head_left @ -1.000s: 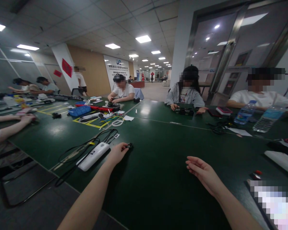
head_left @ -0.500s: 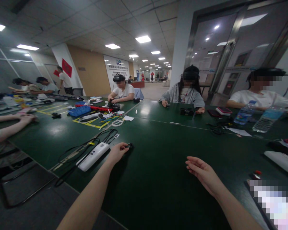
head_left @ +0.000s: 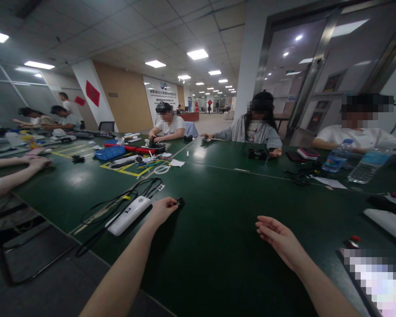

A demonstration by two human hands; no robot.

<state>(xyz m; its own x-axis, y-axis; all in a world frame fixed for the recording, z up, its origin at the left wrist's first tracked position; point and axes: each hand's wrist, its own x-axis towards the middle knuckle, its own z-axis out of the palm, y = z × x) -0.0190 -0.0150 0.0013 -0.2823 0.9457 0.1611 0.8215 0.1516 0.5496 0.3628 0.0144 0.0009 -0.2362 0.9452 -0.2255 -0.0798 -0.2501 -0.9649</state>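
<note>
My left hand (head_left: 163,210) is closed on a small dark object (head_left: 180,202) at the table's middle, its thumb and fingers pinching one end; the kind is too small to make out. Just left of that wrist lies a white power bank-like box (head_left: 128,215) marked "2", with black cables (head_left: 119,207) running behind and beside it. My right hand (head_left: 280,240) rests on its side on the green table (head_left: 218,237), fingers stretched out and slightly curved, with nothing in them. A wide stretch of tabletop separates the two hands.
A phone-like screen (head_left: 376,281), blurred out, lies at the lower right beside a small red-topped item (head_left: 353,241). Water bottles (head_left: 369,163) stand at the right. A blue basket (head_left: 109,153) and coiled white cable (head_left: 161,169) sit farther left. Several people sit around the table.
My hands stay nearly still; the small dark object in my left hand looks slightly turned. Across the table, a person's hand has moved out to the left with a small item.
</note>
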